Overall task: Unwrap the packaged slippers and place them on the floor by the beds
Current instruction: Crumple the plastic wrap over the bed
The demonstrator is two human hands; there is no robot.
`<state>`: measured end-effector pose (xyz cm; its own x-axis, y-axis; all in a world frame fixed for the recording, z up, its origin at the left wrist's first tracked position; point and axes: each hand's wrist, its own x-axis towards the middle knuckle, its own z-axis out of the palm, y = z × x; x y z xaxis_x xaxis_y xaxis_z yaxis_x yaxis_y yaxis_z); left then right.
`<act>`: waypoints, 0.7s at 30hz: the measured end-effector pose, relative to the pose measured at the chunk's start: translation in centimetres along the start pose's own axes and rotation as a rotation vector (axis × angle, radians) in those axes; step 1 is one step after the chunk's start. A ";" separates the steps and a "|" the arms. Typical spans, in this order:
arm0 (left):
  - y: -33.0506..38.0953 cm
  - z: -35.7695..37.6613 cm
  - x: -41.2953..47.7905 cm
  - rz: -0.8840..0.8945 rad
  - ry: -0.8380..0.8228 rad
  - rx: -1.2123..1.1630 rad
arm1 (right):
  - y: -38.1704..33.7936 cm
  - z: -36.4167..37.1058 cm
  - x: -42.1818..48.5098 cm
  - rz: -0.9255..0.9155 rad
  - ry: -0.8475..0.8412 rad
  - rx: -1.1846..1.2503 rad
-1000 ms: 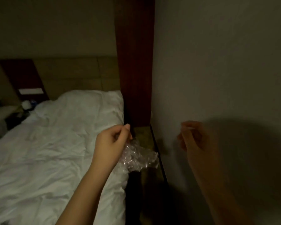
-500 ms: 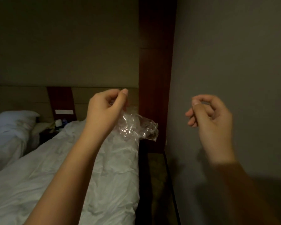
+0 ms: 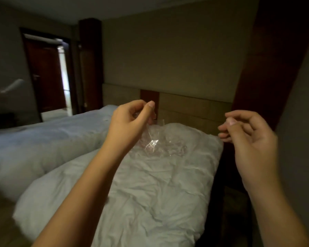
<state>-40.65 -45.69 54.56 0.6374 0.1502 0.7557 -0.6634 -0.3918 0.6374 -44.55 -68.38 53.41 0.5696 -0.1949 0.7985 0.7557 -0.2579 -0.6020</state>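
L hand [image 3: 130,122] up over near bed [image 3: 150,193], grip pinching the clear wrapper [image 3: 155,141] by its top so it dangles, prob empty; R hand [image 3: 248,132] apart, fingers curled, can't tell if holding anything; slippers not in view

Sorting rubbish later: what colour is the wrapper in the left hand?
The wrapper is clear, colourless plastic with shiny creases; seen in the head view.

Looking forward and slightly down from head height, sitting close behind left hand [image 3: 130,122] and right hand [image 3: 248,134], facing along bed [image 3: 159,184] toward headboard [image 3: 185,104], taking in doorway [image 3: 46,77] far left.
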 end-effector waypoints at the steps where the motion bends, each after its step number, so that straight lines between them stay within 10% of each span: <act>1: -0.5 -1.1 -0.2 -0.020 0.015 0.021 | 0.3 1.3 -0.3 0.009 -0.020 0.025; 21: -16.5 -22.1 7.1 -0.047 -0.014 0.288 | 4.1 31.3 -2.1 0.056 -0.059 0.186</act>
<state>-33.90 -18.08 52.73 0.6716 0.1630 0.7227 -0.4953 -0.6267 0.6016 -32.53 -39.41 49.23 0.6264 -0.1471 0.7655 0.7658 -0.0676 -0.6395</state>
